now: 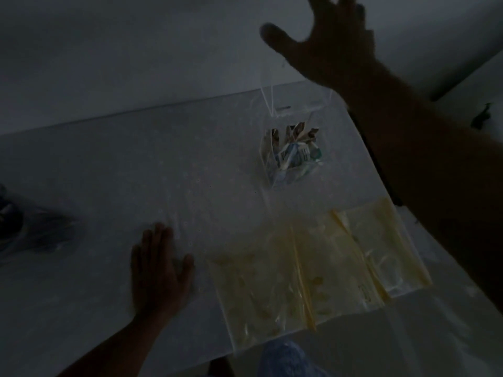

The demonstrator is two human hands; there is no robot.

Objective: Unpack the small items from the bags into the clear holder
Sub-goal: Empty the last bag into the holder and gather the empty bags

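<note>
1. While the left hand (159,270) lies flat and empty on the desk (114,170), fingers together, it seems to be steadying the person as they lean forward.
2. Raised well above and beyond it, the right hand (325,42) is spread wide with nothing in it, reaching over the clear holder (288,137); whether it is about to touch the holder's tall back panel I cannot tell.
3. Below the right forearm, the holder's front pocket already carries small packets (292,149) standing on end, so much of the unpacking looks done.
4. Between the two hands and nearer the person, two yellowish zip bags (313,273) lie flat and overlapping; they look slack, probably emptied, though the dimness hides any contents.
5. Pale and faintly dotted, the desk sits against a plain wall in a very dark room; a blurred dark object (24,229) sits far beyond the left hand.
</note>
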